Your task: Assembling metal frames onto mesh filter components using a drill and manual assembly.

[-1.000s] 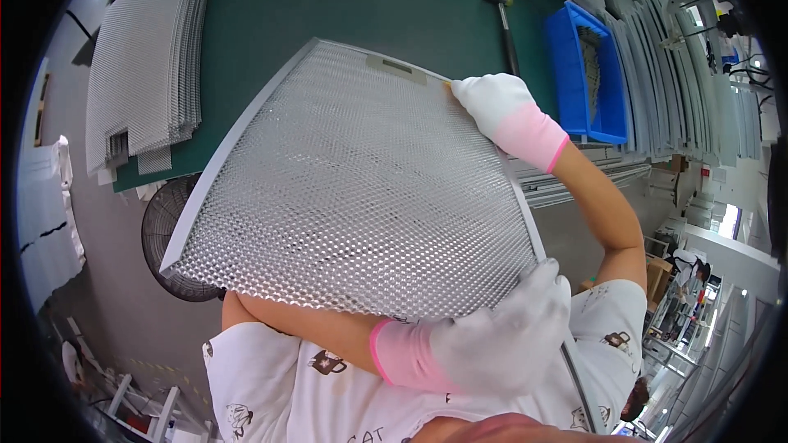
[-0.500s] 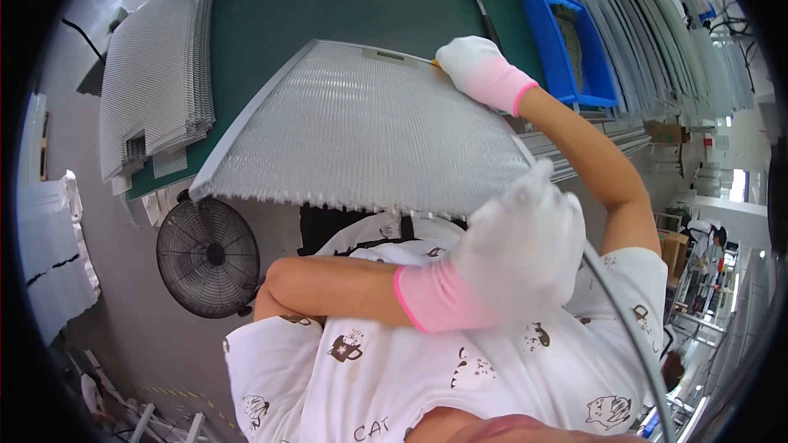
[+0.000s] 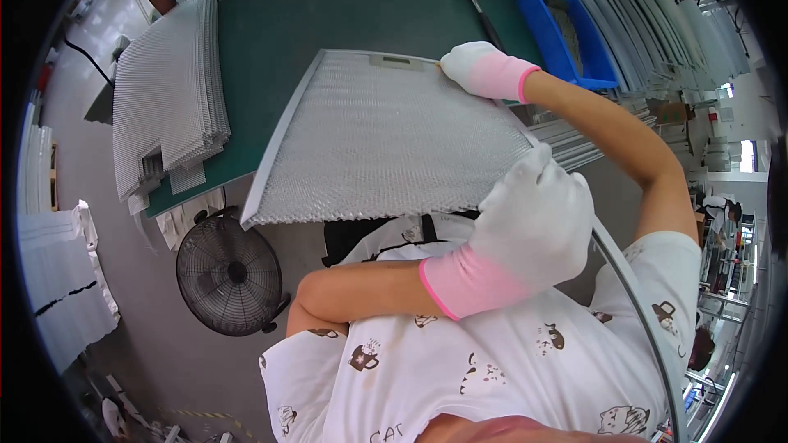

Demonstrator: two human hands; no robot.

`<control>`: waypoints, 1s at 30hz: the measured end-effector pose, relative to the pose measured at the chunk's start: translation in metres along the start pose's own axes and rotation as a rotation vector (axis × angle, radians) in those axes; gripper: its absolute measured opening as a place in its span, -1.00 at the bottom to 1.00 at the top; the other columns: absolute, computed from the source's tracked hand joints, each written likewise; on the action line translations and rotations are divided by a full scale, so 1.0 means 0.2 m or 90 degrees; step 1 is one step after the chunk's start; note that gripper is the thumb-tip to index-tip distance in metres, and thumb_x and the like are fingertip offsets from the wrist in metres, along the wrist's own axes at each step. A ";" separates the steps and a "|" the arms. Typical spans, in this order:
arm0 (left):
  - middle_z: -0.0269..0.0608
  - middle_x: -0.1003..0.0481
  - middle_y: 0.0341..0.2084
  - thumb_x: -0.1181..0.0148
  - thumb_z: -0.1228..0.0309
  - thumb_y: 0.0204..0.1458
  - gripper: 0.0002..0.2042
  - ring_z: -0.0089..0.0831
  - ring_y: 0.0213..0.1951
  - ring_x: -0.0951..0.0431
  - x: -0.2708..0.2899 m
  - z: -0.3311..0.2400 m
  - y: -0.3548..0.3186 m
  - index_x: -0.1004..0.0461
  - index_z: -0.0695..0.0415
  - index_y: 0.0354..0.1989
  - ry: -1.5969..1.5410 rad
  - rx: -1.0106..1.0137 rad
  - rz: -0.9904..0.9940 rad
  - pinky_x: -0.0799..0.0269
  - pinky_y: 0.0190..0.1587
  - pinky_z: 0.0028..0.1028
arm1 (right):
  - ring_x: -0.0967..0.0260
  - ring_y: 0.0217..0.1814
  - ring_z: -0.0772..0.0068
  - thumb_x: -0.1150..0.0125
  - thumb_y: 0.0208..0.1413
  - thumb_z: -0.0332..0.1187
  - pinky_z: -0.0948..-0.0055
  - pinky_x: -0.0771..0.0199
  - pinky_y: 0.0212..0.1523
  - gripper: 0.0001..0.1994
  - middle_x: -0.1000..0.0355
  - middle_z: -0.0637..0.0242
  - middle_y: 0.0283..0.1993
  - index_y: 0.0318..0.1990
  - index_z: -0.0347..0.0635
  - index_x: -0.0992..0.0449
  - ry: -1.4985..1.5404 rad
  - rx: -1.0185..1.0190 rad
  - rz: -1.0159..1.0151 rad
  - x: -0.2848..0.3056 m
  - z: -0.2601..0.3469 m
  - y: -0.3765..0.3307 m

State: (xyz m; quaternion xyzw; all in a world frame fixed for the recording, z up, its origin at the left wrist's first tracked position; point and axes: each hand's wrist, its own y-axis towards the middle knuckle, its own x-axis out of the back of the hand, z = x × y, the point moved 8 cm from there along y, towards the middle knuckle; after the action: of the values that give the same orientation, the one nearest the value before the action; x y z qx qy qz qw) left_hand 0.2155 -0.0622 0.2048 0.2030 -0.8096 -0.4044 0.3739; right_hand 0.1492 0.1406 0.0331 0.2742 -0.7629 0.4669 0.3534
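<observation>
Rectangular silver metal mesh filter panel (image 3: 386, 143), framed on three edges, tilted, far edge over green table.

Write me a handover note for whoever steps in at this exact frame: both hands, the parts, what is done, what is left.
Left hand: gloved, gripping the near right edge of the mesh filter panel.
Right hand: gloved, holding the panel's far corner.
Panel: tilted, far end over the green bench, near end off the edge above the fan.
Done: panel framed and in hand.
Left: a stack of mesh sheets waits at bench left; blue bin and hammer beyond.
</observation>
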 end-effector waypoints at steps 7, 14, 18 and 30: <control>-0.03 -0.32 -0.65 0.00 0.46 -0.24 -0.81 -0.04 -0.35 -0.40 -0.05 -0.03 -0.01 -0.42 0.38 -0.54 -0.082 0.094 0.094 -0.43 -0.14 -0.29 | -0.53 -0.27 0.02 -0.09 -0.07 -0.56 0.22 -0.54 -0.27 -0.84 -0.53 0.03 -0.34 -0.35 -0.31 -0.59 0.059 -0.032 -0.027 0.03 -0.08 0.01; -0.24 -0.22 -0.70 -0.08 0.48 -0.46 -0.80 -0.31 -0.58 -0.29 -0.04 0.02 -0.01 -0.40 0.30 -0.56 0.010 0.044 -0.010 -0.32 -0.17 -0.35 | -0.51 -0.26 -0.02 -0.10 -0.08 -0.54 0.22 -0.54 -0.27 -0.86 -0.51 0.00 -0.33 -0.33 -0.30 -0.54 0.038 0.009 -0.141 0.22 0.08 -0.19; -0.22 -0.26 -0.67 -0.07 0.50 -0.45 -0.74 -0.34 -0.57 -0.31 -0.06 0.09 0.01 -0.43 0.37 -0.48 0.005 0.084 0.073 -0.36 -0.17 -0.30 | -0.49 -0.27 0.09 -0.07 0.12 -0.33 0.25 -0.49 -0.27 -0.77 -0.51 0.15 -0.30 -0.07 -0.04 -0.48 0.081 -0.135 -0.249 0.38 -0.20 -0.38; 0.00 -0.43 -0.45 -0.11 0.46 -0.41 -0.58 -0.25 -0.34 -0.45 -0.12 0.07 0.08 -0.45 0.45 -0.28 -0.025 0.126 0.270 -0.44 -0.22 -0.37 | -0.36 0.07 0.02 -0.16 -0.06 -0.48 0.23 -0.38 0.05 -0.63 -0.40 0.07 0.07 -0.01 -0.11 -0.45 0.182 -0.196 -0.494 -0.04 -0.67 -0.30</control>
State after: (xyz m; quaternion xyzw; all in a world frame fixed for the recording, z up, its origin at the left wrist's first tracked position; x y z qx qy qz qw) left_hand 0.2196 -0.0307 0.2029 0.0562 -0.8769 -0.2390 0.4132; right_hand 0.2373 0.2387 0.0995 0.4173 -0.6074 0.2138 0.6412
